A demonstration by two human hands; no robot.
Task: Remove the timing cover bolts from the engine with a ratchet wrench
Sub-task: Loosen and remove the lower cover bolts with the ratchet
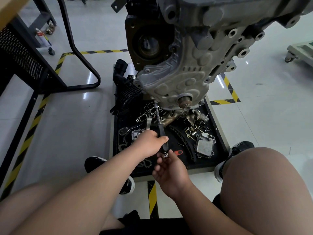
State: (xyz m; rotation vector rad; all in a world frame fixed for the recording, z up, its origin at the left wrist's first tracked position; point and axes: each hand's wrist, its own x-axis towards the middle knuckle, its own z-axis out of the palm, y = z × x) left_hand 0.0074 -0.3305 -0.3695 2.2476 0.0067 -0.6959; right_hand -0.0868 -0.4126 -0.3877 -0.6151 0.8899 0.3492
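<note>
Head view, the only one: the timing cover (177, 82) sits on the lower face of the engine (220, 22), which hangs above a parts tray (199, 171) on the floor. One bolt (156, 102) at the cover's lower left edge carries the socket of the ratchet wrench (160, 131). My left grip (151, 142) is clamped round the black handle. My right grip (171, 167) pinches the tool's bright end between thumb and fingertips. I judge this bolt to be the one in hand. At least one more shows on the cover's rim, so the task is not near done. To do the step well, I should keep the shaft in line with the bolt, hold the socket fully home with the left grip and turn steadily with the right, lest it slip and round the head. I should also catch the bolt before it drops among the parts in the tray.
</note>
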